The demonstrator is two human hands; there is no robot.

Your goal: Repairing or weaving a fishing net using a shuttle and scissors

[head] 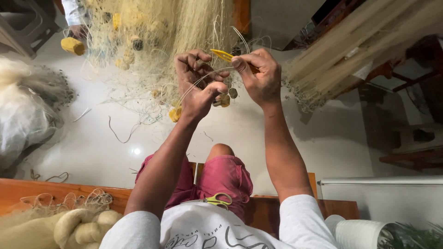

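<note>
You have yellow-handled scissors [218,200] on your lap; left of them lies a pale rope bundle [78,227], right a white thread spool [357,233].

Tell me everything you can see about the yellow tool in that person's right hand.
The yellow tool is a slim, flat, pointed piece that looks like plastic, with a long slot down its middle. It lies nearly level, tip pointing left toward the left hand. The right hand pinches its rear end between thumb and fingers, hiding that part. Pale cord runs just below it, and fine netting hangs behind.

Scissors [218,199] on lap; net [152,41] ahead; spool [357,233] at right.
</note>
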